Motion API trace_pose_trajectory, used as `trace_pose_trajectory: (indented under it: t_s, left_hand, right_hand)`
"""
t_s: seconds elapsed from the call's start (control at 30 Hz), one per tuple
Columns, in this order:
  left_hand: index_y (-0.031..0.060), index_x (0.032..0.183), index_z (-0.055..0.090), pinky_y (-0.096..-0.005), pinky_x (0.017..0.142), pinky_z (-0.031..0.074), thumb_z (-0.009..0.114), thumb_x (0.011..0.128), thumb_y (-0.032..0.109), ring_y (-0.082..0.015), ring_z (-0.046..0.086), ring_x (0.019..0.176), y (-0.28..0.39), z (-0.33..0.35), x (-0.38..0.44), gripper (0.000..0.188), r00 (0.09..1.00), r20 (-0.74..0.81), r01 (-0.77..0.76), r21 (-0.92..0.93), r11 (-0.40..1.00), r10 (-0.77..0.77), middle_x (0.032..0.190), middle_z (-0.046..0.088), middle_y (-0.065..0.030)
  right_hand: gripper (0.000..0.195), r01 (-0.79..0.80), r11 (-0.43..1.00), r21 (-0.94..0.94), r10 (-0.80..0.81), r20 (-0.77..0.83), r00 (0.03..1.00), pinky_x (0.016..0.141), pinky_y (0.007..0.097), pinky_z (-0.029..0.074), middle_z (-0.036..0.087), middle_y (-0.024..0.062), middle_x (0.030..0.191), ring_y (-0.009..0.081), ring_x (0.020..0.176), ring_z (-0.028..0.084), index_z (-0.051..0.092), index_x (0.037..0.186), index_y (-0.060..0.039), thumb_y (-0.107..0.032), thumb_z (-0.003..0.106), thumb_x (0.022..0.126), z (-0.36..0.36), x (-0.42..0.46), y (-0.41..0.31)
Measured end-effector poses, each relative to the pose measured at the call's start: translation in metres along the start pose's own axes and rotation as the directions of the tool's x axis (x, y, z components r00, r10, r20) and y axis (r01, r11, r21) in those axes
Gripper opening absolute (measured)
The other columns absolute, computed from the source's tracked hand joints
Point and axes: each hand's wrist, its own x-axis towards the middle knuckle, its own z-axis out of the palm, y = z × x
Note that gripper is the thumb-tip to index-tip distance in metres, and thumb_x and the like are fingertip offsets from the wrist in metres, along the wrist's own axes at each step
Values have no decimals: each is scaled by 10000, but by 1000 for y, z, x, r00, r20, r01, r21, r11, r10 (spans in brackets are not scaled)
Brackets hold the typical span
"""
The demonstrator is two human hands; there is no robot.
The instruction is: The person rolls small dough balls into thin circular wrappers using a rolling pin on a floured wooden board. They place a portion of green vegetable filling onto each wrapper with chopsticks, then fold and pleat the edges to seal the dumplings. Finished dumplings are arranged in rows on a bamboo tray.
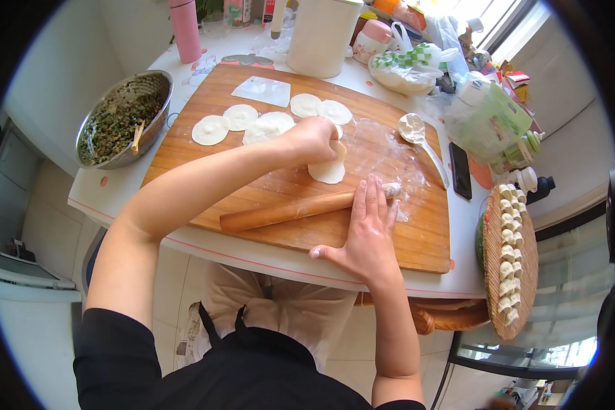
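Observation:
My left hand [315, 141] pinches the far edge of a dough wrapper [328, 168] on the wooden board [420, 225]. Its fingertips are partly hidden by the hand itself. My right hand [371, 236] lies palm down, its fingers stretched flat across the wooden rolling pin [287, 209] near the floury right end, thumb spread off to the left. The pin rests slanted on the board, just nearer to me than the wrapper. Beyond my left hand lie several round wrappers, among them one at far left [210, 130] and an overlapping pair [334, 112]. Flour dusts the board's right side.
A metal bowl of green filling [166, 110] with chopsticks [138, 137] stands left. A translucent scraper [262, 91], a flour-filled spoon [412, 128] and a phone [459, 170] lie around. At right, a woven tray [530, 256] carries several dumplings. A white pitcher [320, 38] stands behind.

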Motion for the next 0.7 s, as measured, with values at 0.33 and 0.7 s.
trace_pose_trajectory:
  t_s: [0.33,0.7]
  left_hand:
    - [-25,991,666,-367,744,508,716,736,203,-296,656,864,21,13,-14,346,1000,9,28,102,994,-29,899,673,-219]
    - [-46,968,687,-272,704,509,732,813,202,-151,654,768,-4,0,-33,296,862,-502,-385,-565,730,66,870,705,-91]
  right_hand:
    - [1173,-53,997,50,54,-17,998,1138,539,68,285,251,1474,356,1417,173,227,1418,104,-628,723,648,1,37,-4]
    - [453,103,992,-79,-119,-247,962,979,465,382,603,130,1142,291,1116,528,596,1125,-15,-303,690,788,8,16,25]
